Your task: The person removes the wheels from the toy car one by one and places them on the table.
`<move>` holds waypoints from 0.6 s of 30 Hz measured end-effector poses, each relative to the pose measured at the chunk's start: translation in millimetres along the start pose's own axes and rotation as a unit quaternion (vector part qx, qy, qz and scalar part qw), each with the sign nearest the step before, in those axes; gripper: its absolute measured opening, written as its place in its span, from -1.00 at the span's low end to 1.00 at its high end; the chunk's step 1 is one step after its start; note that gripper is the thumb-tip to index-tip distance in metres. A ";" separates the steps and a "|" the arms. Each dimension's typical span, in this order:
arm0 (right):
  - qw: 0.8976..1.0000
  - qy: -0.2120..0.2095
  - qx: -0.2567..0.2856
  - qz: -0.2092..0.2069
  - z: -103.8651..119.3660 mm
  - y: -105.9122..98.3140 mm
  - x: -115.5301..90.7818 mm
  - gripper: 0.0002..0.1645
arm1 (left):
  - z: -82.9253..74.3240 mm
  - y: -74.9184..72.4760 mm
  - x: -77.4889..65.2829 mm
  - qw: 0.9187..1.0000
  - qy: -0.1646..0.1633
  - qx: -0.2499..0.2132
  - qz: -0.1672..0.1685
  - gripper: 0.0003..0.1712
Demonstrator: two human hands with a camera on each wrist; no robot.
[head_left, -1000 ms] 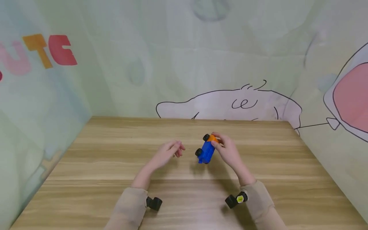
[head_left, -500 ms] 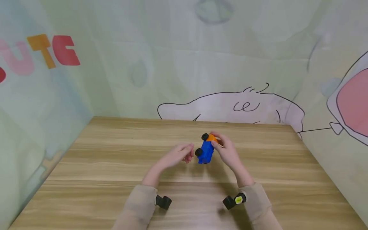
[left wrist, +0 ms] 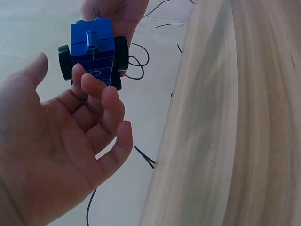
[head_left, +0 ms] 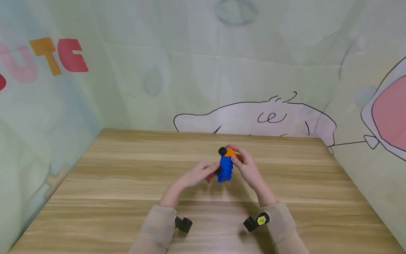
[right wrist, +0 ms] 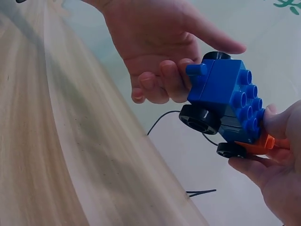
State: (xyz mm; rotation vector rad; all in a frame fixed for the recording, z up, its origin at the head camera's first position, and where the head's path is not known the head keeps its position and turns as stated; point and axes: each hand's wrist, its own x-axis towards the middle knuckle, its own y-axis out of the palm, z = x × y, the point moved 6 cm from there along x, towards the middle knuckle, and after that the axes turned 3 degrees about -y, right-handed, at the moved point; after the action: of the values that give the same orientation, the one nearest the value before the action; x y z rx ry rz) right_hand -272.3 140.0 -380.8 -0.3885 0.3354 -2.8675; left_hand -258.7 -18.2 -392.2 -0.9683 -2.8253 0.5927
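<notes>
A toy car of blue building bricks is held above the table, tilted, in my right hand. It has studs on one face, black wheels and an orange part, where the right thumb and fingers grip it. A short blue peg sticks out of its free end. My left hand is at that end, thumb and loosely bent fingers spread around a wheel. In the left wrist view the fingertips overlap the car's lower edge; I cannot tell whether they touch it.
Below both hands lies a wood-grain table. A printed cloth backdrop with cartoon drawings and letters rises along its back and sides. Small black devices are strapped at both wrists, over beige sleeves.
My left hand has moved right, from apart to right beside the toy car's wheel. The right hand has shifted slightly left and turned the car more upright in the head view, keeping its grip.
</notes>
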 end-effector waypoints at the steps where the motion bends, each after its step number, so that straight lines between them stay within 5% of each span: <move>1: 1.000 0.001 0.006 0.000 -1.1 0.7 -0.3 -0.54 | -0.5 0.2 -0.3 1.000 0.000 0.001 0.000 -0.34; 18: 0.997 -0.007 0.076 -0.012 -17.8 12.0 -0.1 -0.51 | 2.6 5.9 3.3 0.999 0.005 0.039 0.015 -0.58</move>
State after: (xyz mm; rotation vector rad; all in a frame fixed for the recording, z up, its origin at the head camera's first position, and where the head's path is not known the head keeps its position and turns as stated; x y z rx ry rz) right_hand -274.9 132.1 -400.5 -0.3864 0.1097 -2.8885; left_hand -258.5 -12.8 -397.0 -0.9982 -2.7613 0.6925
